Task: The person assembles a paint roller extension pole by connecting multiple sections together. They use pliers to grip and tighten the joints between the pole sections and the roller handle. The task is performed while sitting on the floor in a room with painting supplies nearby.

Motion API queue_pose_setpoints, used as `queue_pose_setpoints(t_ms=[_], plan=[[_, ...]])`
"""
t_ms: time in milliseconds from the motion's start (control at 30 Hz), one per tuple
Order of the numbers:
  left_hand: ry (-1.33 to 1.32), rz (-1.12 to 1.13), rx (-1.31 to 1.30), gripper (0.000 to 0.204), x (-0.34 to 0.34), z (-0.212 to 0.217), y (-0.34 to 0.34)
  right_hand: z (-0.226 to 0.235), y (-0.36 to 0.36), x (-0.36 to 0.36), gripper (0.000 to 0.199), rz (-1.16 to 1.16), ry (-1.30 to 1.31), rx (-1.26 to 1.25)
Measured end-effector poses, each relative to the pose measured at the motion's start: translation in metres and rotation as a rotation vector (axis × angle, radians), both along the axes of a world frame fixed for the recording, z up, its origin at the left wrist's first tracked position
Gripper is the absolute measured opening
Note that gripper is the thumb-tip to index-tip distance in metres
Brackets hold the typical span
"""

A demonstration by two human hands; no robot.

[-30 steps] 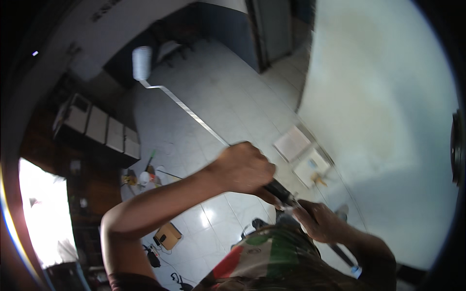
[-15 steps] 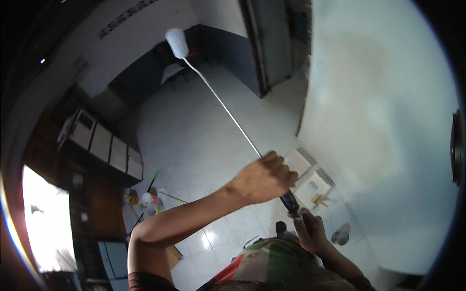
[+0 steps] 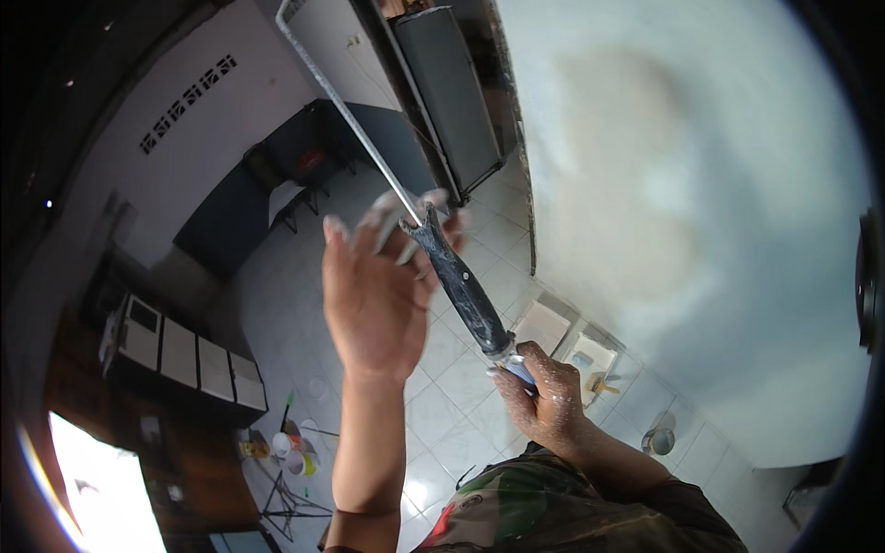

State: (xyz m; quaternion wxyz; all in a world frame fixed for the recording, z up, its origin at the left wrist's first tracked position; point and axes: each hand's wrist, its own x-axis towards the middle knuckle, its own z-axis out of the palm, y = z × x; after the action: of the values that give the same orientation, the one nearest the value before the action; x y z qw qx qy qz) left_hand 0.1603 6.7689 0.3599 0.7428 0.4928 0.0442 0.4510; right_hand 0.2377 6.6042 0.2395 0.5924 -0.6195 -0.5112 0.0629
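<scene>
A paint roller slants up across the middle, with a black, paint-flecked handle (image 3: 461, 286) and a thin bent metal rod (image 3: 355, 129). Its roller head is out of sight beyond the top edge. My right hand (image 3: 551, 394) is closed round the bottom end, where a bit of blue shows below the handle's grey collar. My left hand (image 3: 383, 295) is beside and partly behind the handle's upper end, palm up and fingers spread, somewhat blurred. Whether its fingers touch the rod cannot be made out. White smears mark both hands.
A pale wall (image 3: 774, 230) with a beige patch rises at the right. Below it on the tiled floor lie white trays (image 3: 542, 324), a yellowish tool (image 3: 601, 384) and a metal can (image 3: 658, 441). Left are cabinets (image 3: 184, 355), small containers (image 3: 293, 452) and a black stand (image 3: 290, 507).
My left hand has let go of the roller and opened. The roller has come up closer, and its white head has left the picture at the top. My view has turned somewhat.
</scene>
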Motion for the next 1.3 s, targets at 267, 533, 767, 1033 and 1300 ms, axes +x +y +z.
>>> queue_pose_setpoints(t_ms=[267,533,767,1033,1300], plan=[[0.083,-0.009,-0.207,0.036,0.029,0.025,0.048,0.031,0.045,0.013,0.027,0.223,0.049,-0.144],[-0.401,-0.767,-0.163,0.043,0.023,0.044,0.144,0.034,0.076,-0.024,0.025,0.386,0.565,-0.229],[-0.430,-0.932,-0.234,0.043,0.022,0.058,0.173,0.044,0.120,-0.071,0.038,0.049,0.484,-0.245],[-0.126,-0.661,-0.157,0.040,0.010,0.060,0.190,0.042,0.132,-0.103,0.034,-0.108,0.428,-0.315],[-0.404,-0.831,-0.071,0.038,0.004,0.066,0.250,0.013,0.071,-0.136,0.035,-0.429,0.716,0.179]])
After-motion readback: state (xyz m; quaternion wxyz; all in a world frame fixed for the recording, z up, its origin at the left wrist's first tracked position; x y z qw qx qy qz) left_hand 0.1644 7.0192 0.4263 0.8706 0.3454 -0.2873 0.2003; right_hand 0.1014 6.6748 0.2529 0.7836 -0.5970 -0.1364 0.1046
